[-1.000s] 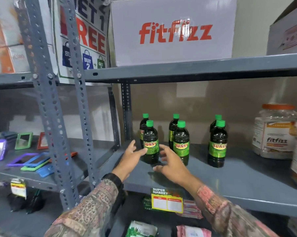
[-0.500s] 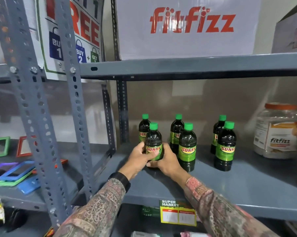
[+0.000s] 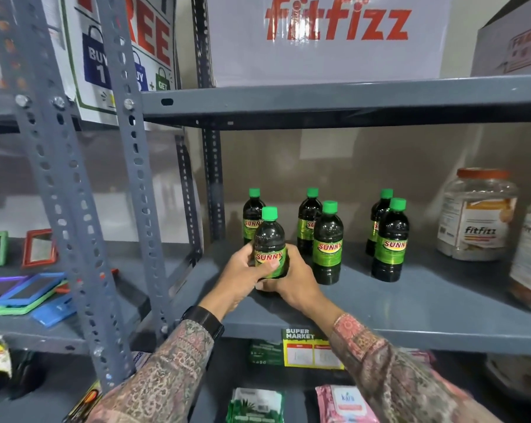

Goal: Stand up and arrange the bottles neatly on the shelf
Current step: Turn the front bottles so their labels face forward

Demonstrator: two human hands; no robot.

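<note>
Several dark Sunny bottles with green caps stand upright on the grey shelf. Both hands hold the front left bottle near its base. My left hand wraps its left side with the thumb across the label. My right hand cups its right side and bottom. Behind it stands another bottle. To the right are a middle pair, front and back, and a right pair, front and back.
A large Fitfizz jar and a second jar stand at the shelf's right. A Fitfizz box sits on the shelf above. Slotted uprights rise at the left, with coloured frames beyond. Packets lie below.
Both hands reached forward from open and closed around the front left bottle. The view has moved closer to the shelf.
</note>
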